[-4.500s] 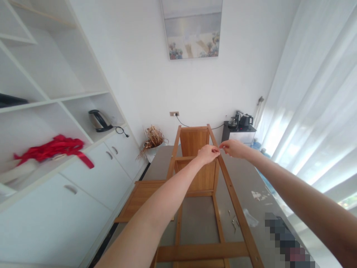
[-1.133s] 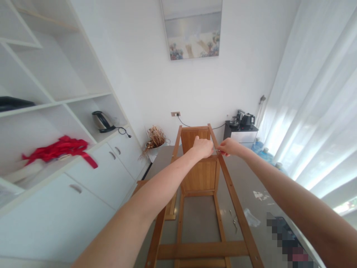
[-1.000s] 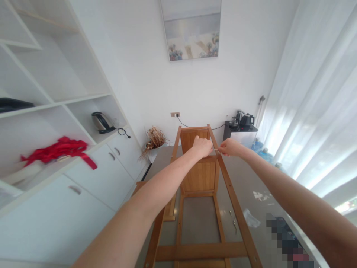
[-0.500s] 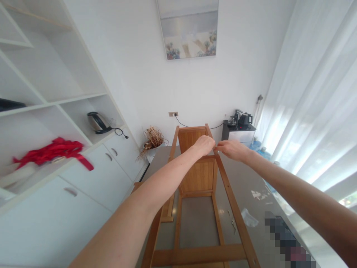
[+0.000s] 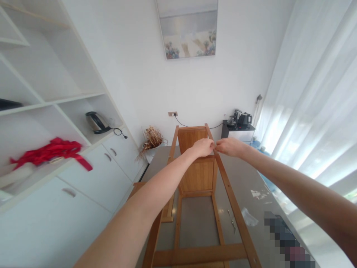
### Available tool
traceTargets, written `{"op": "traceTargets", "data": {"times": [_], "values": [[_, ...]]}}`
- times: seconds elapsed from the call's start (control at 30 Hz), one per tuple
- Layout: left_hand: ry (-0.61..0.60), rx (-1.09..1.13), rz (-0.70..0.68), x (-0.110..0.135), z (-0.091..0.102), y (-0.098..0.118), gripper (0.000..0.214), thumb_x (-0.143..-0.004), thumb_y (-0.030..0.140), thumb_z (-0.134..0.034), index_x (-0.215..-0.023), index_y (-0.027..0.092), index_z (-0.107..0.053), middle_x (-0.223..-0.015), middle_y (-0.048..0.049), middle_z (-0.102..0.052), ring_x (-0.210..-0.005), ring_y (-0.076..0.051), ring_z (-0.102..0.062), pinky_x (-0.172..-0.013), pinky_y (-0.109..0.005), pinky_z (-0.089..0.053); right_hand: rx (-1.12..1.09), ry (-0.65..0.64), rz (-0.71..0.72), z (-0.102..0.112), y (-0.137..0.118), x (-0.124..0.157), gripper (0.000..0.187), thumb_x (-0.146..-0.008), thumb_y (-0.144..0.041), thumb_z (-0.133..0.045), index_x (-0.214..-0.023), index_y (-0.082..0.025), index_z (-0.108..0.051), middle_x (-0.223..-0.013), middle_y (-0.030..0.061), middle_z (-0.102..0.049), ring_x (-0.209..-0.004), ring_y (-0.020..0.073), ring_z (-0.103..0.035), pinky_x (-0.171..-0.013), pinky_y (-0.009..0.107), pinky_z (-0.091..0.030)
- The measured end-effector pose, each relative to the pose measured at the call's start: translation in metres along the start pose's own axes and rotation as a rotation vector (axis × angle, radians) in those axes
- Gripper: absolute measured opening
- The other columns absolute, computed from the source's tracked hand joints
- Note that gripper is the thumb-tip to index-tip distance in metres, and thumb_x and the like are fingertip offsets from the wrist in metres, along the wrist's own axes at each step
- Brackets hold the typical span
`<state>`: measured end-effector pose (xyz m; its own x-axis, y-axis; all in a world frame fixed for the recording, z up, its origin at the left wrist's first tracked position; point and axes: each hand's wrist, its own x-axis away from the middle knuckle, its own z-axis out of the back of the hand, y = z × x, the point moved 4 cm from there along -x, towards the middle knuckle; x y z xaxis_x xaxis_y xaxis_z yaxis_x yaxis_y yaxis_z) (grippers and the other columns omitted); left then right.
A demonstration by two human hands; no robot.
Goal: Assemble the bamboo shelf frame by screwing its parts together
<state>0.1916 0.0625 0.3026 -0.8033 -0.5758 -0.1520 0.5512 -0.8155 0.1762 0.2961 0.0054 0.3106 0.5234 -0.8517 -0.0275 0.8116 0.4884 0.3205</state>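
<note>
A wooden shelf frame [image 5: 199,175] lies on a grey table [image 5: 252,182], stretching away from me. Both arms reach out to its right rail [image 5: 232,208] near the far end. My left hand [image 5: 203,146] is closed, its fingers pinched at the rail from the left. Facing it, my right hand [image 5: 228,146] is pinched too, fingertips almost touching the left hand. What sits between the fingertips is too small to name. A wooden panel [image 5: 198,174] fills the frame just below the hands.
Small screws [image 5: 232,221] and a plastic bag [image 5: 249,217] lie right of the frame. White cabinets [image 5: 92,178] with a kettle [image 5: 94,121] and red cloth [image 5: 52,150] line the left. A black side table [image 5: 237,131] with a tea set stands at the wall. Curtains [image 5: 315,111] hang right.
Both hands stayed at the same spot on the right rail. A thin metal piece seen in my right fingers a second ago is hidden now, and the fingertips have drawn closer together.
</note>
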Motion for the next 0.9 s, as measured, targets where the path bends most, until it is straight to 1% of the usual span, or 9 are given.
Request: {"op": "traceTargets", "data": {"times": [0.1,0.17,0.23,0.3,0.37,0.43,0.6,0.73,0.9], "values": [[-0.071,0.12,0.089,0.013,-0.008,-0.007,0.027,-0.082,0.027,-0.043,-0.078,0.018,-0.068,-0.085,-0.0075,-0.067,-0.074,-0.019,-0.06,-0.064,-0.028,-0.042,-0.008,-0.014,-0.036,0.005,-0.003,0.0,0.028,-0.089,-0.025,-0.043,-0.083,-0.016,-0.068,-0.089,0.0102,-0.065,-0.08,0.018,-0.06,-0.057,0.024,-0.034],[-0.111,0.188,0.106,0.024,-0.016,-0.008,0.029,-0.082,0.031,-0.044,-0.075,0.018,-0.069,-0.08,-0.0062,-0.066,-0.07,-0.018,-0.058,-0.061,-0.027,-0.04,-0.007,-0.023,-0.079,0.009,-0.006,0.0,0.027,-0.088,-0.025,-0.043,-0.083,-0.017,-0.068,-0.093,0.0102,-0.064,-0.084,0.0197,-0.06,-0.059,0.024,-0.036],[-0.107,0.25,0.101,0.033,-0.024,-0.008,0.031,-0.083,0.035,-0.043,-0.078,0.019,-0.069,-0.078,-0.0045,-0.066,-0.068,-0.017,-0.057,-0.06,-0.027,-0.039,-0.009,-0.062,-0.141,0.011,-0.008,-0.002,0.027,-0.087,-0.024,-0.043,-0.082,-0.017,-0.068,-0.094,0.01,-0.065,-0.085,0.0208,-0.061,-0.06,0.025,-0.038],[-0.058,0.28,0.094,0.04,-0.029,-0.008,0.033,-0.084,0.037,-0.042,-0.081,0.02,-0.07,-0.079,-0.0037,-0.065,-0.069,-0.017,-0.056,-0.062,-0.027,-0.039,-0.016,-0.12,-0.21,0.011,-0.01,-0.005,0.026,-0.085,-0.023,-0.043,-0.082,-0.017,-0.069,-0.092,0.0103,-0.067,-0.084,0.0222,-0.062,-0.062,0.026,-0.04],[-0.001,0.258,0.093,0.043,-0.032,-0.009,0.034,-0.085,0.037,-0.041,-0.083,0.021,-0.07,-0.082,-0.004,-0.064,-0.073,-0.017,-0.056,-0.065,-0.027,-0.04,-0.025,-0.174,-0.283,0.011,-0.012,-0.009,0.025,-0.083,-0.021,-0.044,-0.084,-0.018,-0.069,-0.091,0.0115,-0.068,-0.085,0.0241,-0.063,-0.064,0.028,-0.042],[0.03,0.21,0.085,0.044,-0.034,-0.009,0.034,-0.085,0.036,-0.039,-0.085,0.022,-0.07,-0.085,-0.0044,-0.063,-0.076,-0.018,-0.056,-0.066,-0.027,-0.04,-0.042,-0.209,-0.353,0.01,-0.013,-0.012,0.026,-0.081,-0.019,-0.045,-0.087,-0.018,-0.07,-0.089,0.0127,-0.068,-0.085,0.0257,-0.064,-0.065,0.03,-0.044],[0.025,0.137,0.036,0.046,-0.036,-0.011,0.037,-0.087,0.037,-0.036,-0.088,0.022,-0.07,-0.085,-0.0052,-0.063,-0.08,-0.02,-0.056,-0.066,-0.028,-0.041,-0.14,-0.224,-0.474,0.01,-0.011,-0.018,0.026,-0.077,-0.018,-0.049,-0.092,-0.018,-0.071,-0.091,0.0141,-0.069,-0.089,0.027,-0.064,-0.072,0.032,-0.046],[0.037,0.093,-0.01,0.049,-0.037,-0.012,0.038,-0.087,0.042,-0.038,-0.092,0.022,-0.07,-0.089,-0.007,-0.062,-0.084,-0.021,-0.057,-0.068,-0.029,-0.042,-0.193,-0.24,-0.532,0.009,-0.009,-0.02,0.024,-0.076,-0.021,-0.051,-0.089,-0.017,-0.071,-0.091,0.0141,-0.069,-0.092,0.0264,-0.064,-0.076,0.032,-0.047],[0.061,0.029,0.014,0.053,-0.039,-0.011,0.04,-0.089,0.043,-0.035,-0.104,0.024,-0.067,-0.093,-0.0073,-0.06,-0.089,-0.022,-0.056,-0.071,-0.03,-0.044,-0.24,-0.227,-0.578,0.008,-0.009,-0.019,0.025,-0.075,-0.022,-0.053,-0.091,-0.016,-0.071,-0.093,0.0151,-0.069,-0.095,0.0261,-0.063,-0.078,0.031,-0.047]]}}
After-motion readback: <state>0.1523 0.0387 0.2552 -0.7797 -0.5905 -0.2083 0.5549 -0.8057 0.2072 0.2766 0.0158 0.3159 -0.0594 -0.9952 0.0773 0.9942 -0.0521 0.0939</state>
